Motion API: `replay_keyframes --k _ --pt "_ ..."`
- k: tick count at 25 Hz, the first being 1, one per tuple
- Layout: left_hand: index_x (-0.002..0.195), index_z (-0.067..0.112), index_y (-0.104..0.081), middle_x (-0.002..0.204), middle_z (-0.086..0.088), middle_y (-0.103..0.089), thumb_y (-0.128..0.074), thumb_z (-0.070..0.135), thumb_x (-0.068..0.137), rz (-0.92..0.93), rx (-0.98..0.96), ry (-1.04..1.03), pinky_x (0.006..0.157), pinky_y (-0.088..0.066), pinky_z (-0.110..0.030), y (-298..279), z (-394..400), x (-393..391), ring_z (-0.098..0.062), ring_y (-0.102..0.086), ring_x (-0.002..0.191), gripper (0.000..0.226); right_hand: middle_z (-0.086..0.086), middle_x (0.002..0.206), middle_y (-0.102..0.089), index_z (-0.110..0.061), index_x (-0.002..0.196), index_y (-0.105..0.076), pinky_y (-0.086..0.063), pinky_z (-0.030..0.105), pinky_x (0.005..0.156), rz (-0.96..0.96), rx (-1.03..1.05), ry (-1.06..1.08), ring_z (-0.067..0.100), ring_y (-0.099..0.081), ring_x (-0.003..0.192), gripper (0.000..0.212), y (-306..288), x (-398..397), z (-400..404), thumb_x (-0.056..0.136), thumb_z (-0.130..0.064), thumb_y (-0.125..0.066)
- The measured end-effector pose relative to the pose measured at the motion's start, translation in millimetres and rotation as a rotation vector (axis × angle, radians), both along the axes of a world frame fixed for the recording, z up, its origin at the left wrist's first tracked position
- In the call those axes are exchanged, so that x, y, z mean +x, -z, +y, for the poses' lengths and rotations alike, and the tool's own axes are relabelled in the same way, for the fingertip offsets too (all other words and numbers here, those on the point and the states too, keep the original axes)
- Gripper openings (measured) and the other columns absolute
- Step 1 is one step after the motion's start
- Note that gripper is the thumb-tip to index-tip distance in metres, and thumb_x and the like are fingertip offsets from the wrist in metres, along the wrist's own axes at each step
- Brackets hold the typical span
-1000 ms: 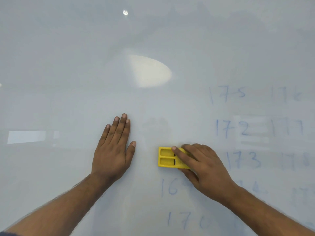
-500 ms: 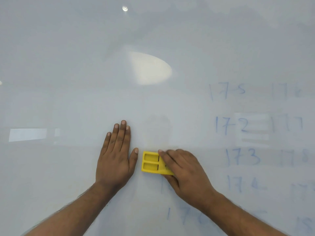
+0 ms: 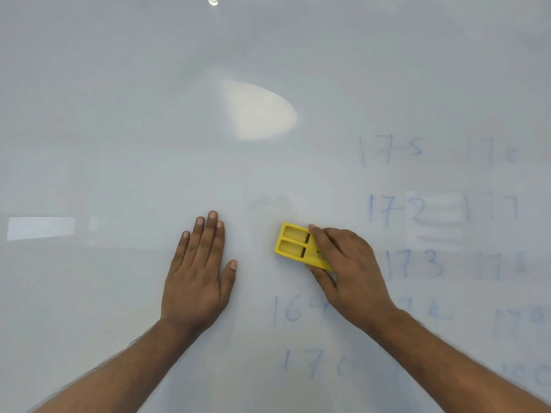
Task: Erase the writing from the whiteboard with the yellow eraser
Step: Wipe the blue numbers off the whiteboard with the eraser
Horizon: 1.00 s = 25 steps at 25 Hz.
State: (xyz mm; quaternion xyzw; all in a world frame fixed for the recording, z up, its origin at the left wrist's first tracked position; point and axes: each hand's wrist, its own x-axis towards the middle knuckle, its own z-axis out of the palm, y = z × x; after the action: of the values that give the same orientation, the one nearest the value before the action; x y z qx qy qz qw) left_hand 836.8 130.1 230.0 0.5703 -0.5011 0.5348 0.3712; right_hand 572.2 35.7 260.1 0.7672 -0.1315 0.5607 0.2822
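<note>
We press our left hand (image 3: 198, 274) flat on the whiteboard (image 3: 119, 129), fingers together and stretched out, grasping nothing. Our right hand (image 3: 347, 271) grips the yellow eraser (image 3: 293, 242), fingers laid over its back and thumb under its lower edge, holding it against the board. The eraser sits slightly tilted, well apart from the left hand, with faint blue numbers (image 3: 390, 208) to its right and "16" (image 3: 287, 311) and "170" (image 3: 313, 363) below it; several further right look smeared
</note>
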Motion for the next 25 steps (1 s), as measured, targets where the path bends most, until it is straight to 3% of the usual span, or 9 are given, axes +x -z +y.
replay_keyframes --k 11,20,25 --pt "0.159 0.004 -0.021 0.169 -0.010 -0.016 -0.032 0.038 0.102 0.005 0.012 0.003 0.127 -0.014 -0.046 17 -1 -4 -0.025 -0.012 0.157 0.067 0.007 0.120 -0.058 -0.013 0.142 -0.046 -0.045 0.041 0.091 0.338 -0.128 0.050 0.029 -0.055 0.103 0.052 72 -16 2 0.094 -0.029 -0.060" --pt "0.158 0.003 -0.021 0.168 -0.012 -0.017 -0.032 0.038 0.102 0.030 0.001 0.024 0.126 -0.014 -0.047 34 -2 -9 -0.026 -0.013 0.157 0.067 0.005 0.115 -0.058 -0.015 0.140 -0.049 -0.041 0.039 0.092 0.125 0.060 -0.041 0.028 -0.053 0.103 0.048 50 9 14 0.095 -0.034 -0.054" --pt "0.158 0.003 -0.021 0.168 -0.012 -0.017 -0.032 0.037 0.102 0.038 0.011 0.018 0.127 -0.014 -0.046 41 -1 -10 -0.025 -0.012 0.157 0.066 0.004 0.113 -0.057 -0.017 0.137 -0.050 -0.041 0.037 0.090 0.294 0.018 -0.023 0.027 -0.053 0.099 0.048 97 -5 13 0.092 -0.029 -0.059"
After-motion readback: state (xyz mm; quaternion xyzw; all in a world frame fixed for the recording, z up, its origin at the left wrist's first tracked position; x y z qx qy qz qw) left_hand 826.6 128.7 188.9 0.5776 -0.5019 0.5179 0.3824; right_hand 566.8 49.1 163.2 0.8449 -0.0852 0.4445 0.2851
